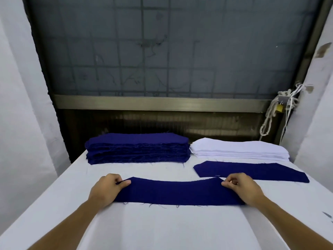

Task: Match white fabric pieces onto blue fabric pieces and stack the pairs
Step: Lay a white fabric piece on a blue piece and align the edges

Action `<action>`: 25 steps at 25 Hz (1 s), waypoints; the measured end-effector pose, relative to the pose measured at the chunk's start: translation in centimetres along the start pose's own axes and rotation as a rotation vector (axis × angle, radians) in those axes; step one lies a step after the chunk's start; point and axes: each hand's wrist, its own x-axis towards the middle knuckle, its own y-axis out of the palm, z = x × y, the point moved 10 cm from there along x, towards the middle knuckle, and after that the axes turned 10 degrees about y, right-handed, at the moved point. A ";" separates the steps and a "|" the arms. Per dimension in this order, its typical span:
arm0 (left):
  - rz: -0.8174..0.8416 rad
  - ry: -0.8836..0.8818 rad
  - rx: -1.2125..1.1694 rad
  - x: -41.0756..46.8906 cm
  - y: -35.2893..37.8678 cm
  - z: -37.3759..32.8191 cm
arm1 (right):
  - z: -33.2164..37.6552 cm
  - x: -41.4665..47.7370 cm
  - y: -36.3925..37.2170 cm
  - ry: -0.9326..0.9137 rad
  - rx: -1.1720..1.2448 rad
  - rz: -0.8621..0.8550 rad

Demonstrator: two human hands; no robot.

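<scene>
Soft, even light fills the scene, and shadows are faint and soft-edged. The white table cover (162,230) is bright, nearly washed out, its texture lost. The blue fabric piece (176,192) reads as a deep, saturated block with little weave visible. The window pane (162,51) behind is dim grey; the metal rail (162,103) below it carries a dull sheen. Wide-angle bending tilts the walls (18,87) outward at both sides. Detail is slightly soft throughout.

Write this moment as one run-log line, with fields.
left hand: pinches left end of long dark-blue fabric piece | right hand: pinches its right end | stack of white fabric pieces: untouched, far right
</scene>
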 end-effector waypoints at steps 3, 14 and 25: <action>-0.097 -0.039 -0.029 -1.1 1.2 -1.0 | -1.9 -1.1 -1.5 0.010 -0.071 -0.146; -0.222 0.068 0.111 -1.5 1.6 -2.4 | -3.4 -1.2 -2.2 0.047 -0.058 -0.309; -0.389 0.037 -0.034 -0.5 -0.8 -4.0 | -2.8 -1.0 -3.9 0.004 -0.009 -0.415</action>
